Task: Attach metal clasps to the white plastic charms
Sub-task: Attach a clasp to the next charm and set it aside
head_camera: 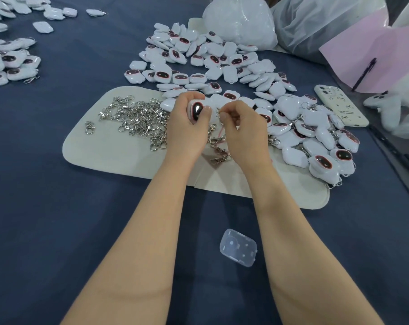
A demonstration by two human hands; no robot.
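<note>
Blue surface (pixel 81 207), cream mat (pixel 109 158): clasp pile (pixel 137 120) left, charm heap (pixel 210 62) far. My left hand (pixel 184 127) gripped one charm (pixel 196 110); my right hand (pixel 244 131) pinched a clasp (pixel 218 113) between its fingers (pixel 229 114).

Your right hand (pixel 242 127) has its fingers curled over, hiding whatever's between them. Your left hand (pixel 187 130) covers most of the charm (pixel 197 110). The far-left charm pile (pixel 9 64) runs off the edge.
</note>
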